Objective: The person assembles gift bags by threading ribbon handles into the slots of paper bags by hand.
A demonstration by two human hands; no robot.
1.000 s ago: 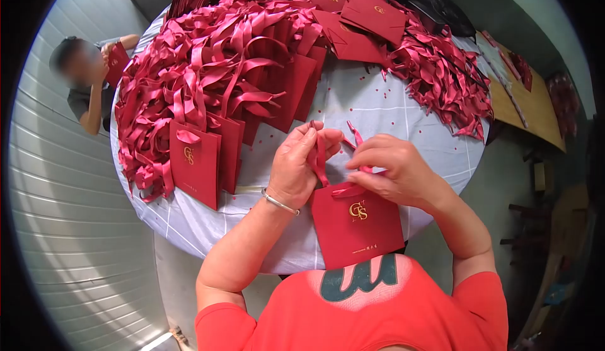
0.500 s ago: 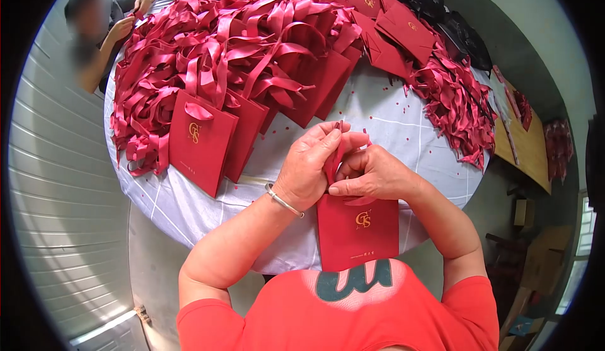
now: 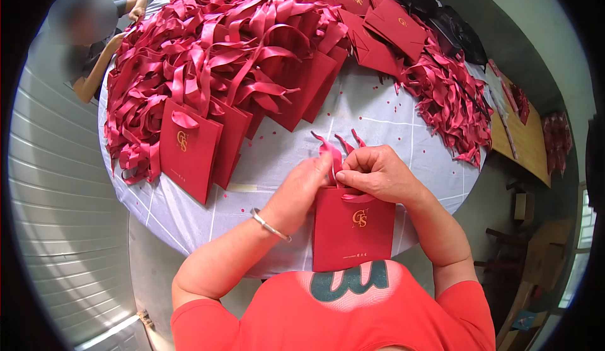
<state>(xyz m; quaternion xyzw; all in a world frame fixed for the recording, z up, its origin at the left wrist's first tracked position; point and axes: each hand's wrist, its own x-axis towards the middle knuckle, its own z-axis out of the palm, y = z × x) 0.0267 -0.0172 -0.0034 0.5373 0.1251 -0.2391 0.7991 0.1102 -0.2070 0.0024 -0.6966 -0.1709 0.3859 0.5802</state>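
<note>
A red paper bag (image 3: 354, 231) with gold lettering stands upright against the front of the red shirt, at the near edge of the table. Pink ribbon (image 3: 333, 155) rises from its top opening, its loose ends pointing up. My left hand (image 3: 301, 190), with a silver bangle at the wrist, is at the bag's top left corner, its fingers closed around the ribbon and partly hidden. On the right, my right hand (image 3: 377, 173) pinches ribbon just above the bag's top edge, thumb and forefinger together.
Finished-looking red bags (image 3: 189, 152) with ribbons are heaped on the round cloth-covered table (image 3: 271, 174). Loose ribbons (image 3: 450, 105) and flat bags (image 3: 397, 26) lie at the right, near a black bag (image 3: 457, 29). Another person (image 3: 88, 36) is at the far left.
My left hand has come down from the raised ribbon ends to the bag's top left. My right hand stays by the bag's top, and the ribbon ends now stand more exposed.
</note>
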